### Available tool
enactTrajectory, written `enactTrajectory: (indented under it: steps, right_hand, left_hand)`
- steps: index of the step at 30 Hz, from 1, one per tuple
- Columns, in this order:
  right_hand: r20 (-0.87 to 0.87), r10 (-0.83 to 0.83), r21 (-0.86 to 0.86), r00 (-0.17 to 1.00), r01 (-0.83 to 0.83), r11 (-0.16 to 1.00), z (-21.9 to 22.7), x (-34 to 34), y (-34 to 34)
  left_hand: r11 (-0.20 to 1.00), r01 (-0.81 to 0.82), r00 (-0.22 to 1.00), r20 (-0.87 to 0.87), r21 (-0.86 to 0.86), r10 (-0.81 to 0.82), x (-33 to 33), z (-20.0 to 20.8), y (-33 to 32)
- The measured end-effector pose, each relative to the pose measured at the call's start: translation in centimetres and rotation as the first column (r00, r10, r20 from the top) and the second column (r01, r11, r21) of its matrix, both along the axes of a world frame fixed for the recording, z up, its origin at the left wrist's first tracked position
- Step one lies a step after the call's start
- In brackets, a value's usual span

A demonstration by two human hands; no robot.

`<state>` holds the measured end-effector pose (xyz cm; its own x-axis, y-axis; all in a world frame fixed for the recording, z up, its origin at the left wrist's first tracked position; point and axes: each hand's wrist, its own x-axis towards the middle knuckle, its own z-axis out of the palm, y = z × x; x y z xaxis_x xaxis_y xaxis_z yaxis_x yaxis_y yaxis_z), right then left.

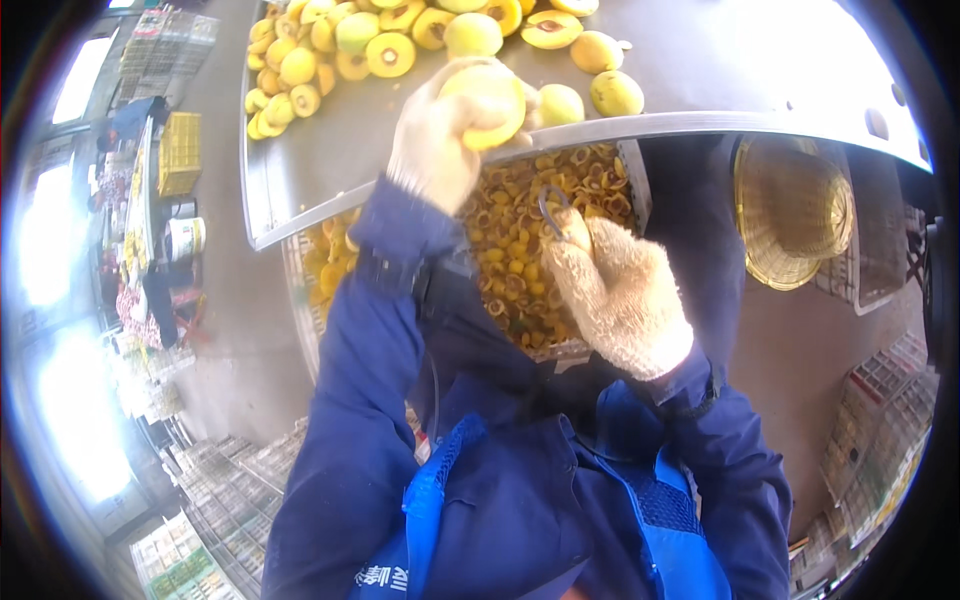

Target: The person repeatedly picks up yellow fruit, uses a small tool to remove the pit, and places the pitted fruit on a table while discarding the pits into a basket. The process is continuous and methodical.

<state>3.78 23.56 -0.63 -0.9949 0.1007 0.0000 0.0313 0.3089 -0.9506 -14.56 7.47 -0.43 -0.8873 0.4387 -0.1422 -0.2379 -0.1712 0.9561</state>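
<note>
My left hand (435,145), in a pale glove, grips a yellow peach (492,100) at the near edge of the metal table. My right hand (625,295), in a fuzzy tan glove, is closed around a small pitting tool with a curved dark metal loop (548,205). The tool is apart from the peach, over a crate (632,175) below the table edge. Many ring-shaped yellow scraps and fruit pieces (510,265) fill that crate. Beyond my left hand lie several yellow peaches, whole and halved (388,54), some showing their pits.
The metal table (330,165) has a raised rim along its near side. To the right hang or stand woven baskets (795,210) beside a plastic crate (875,240). Stacked crates (875,430) stand at the lower right. On the left are a yellow crate (180,150) and a white bucket (185,240).
</note>
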Motion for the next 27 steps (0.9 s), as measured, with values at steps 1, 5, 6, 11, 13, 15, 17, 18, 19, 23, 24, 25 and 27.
enactTrajectory:
  steps: [1, 5, 6, 11, 13, 15, 17, 18, 19, 23, 24, 25, 27]
  right_hand:
    - [-0.008, 0.012, -0.014, 1.0, -0.012, 1.0, 0.6, -0.2, -0.6]
    - [-0.068, 0.032, -0.032, 0.997, -0.034, 0.999, 2.1, -0.9, -4.0]
    - [-0.091, 0.023, -0.031, 0.996, -0.025, 0.999, 2.3, -0.8, -4.7]
    - [-0.101, 0.061, 0.083, 0.993, -0.053, 0.995, 2.1, 0.8, -7.5]
    - [-0.068, 0.047, 0.145, 0.997, -0.037, 0.989, 1.8, 1.6, -8.4]
    - [0.026, 0.004, 0.073, 1.0, -0.006, 0.997, 1.7, 2.0, -9.2]
    - [-0.024, 0.022, 0.055, 0.999, -0.02, 0.998, 2.2, 1.8, -9.5]
    - [-0.106, 0.062, 0.078, 0.992, -0.054, 0.995, 2.7, 1.3, -9.3]
    - [-0.158, 0.094, 0.096, 0.983, -0.079, 0.992, 3.4, 0.9, -9.0]
    - [0.456, 0.421, -0.504, 0.784, -0.162, 0.848, 5.7, -0.6, -5.9]
    - [0.512, 0.629, -0.746, 0.585, -0.061, 0.663, 5.8, -0.9, -4.2]
    - [0.417, 0.674, -0.825, 0.61, -0.056, 0.562, 5.2, -0.9, -4.4]
    - [0.295, 0.672, -0.92, 0.679, 0.013, 0.391, 3.3, -0.4, -4.5]
  left_hand:
    - [0.997, -0.072, 0.997, 0.018, 0.011, 0.072, 2.1, 0.8, -0.8]
    - [0.944, -0.218, 0.973, 0.124, 0.247, 0.192, 7.6, 2.9, -2.5]
    - [0.935, -0.262, 0.961, 0.15, 0.238, 0.231, 8.5, 3.1, -2.8]
    - [0.905, -0.408, 0.909, 0.149, 0.118, 0.39, 11.7, 4.3, -3.6]
    - [0.884, -0.459, 0.879, 0.192, 0.094, 0.436, 12.4, 4.7, -3.4]
    - [0.855, -0.509, 0.851, 0.209, 0.1, 0.482, 13.0, 4.9, -3.2]
    - [0.852, -0.511, 0.852, 0.199, 0.113, 0.485, 13.3, 4.7, -3.3]
    - [0.863, -0.489, 0.867, 0.178, 0.126, 0.466, 13.3, 4.5, -3.5]
    - [0.871, -0.446, 0.895, 0.134, 0.206, 0.426, 13.2, 4.2, -3.9]
    - [0.962, -0.132, 0.989, 0.092, 0.237, 0.113, 11.4, 2.6, -6.0]
    - [0.952, 0.004, 0.998, 0.063, 0.306, -0.024, 10.8, 2.3, -6.4]
    - [0.92, 0.137, 0.987, 0.028, 0.369, -0.158, 10.3, 2.1, -6.8]
    - [0.914, 0.267, 0.964, -0.089, 0.305, -0.251, 9.6, 1.9, -7.0]
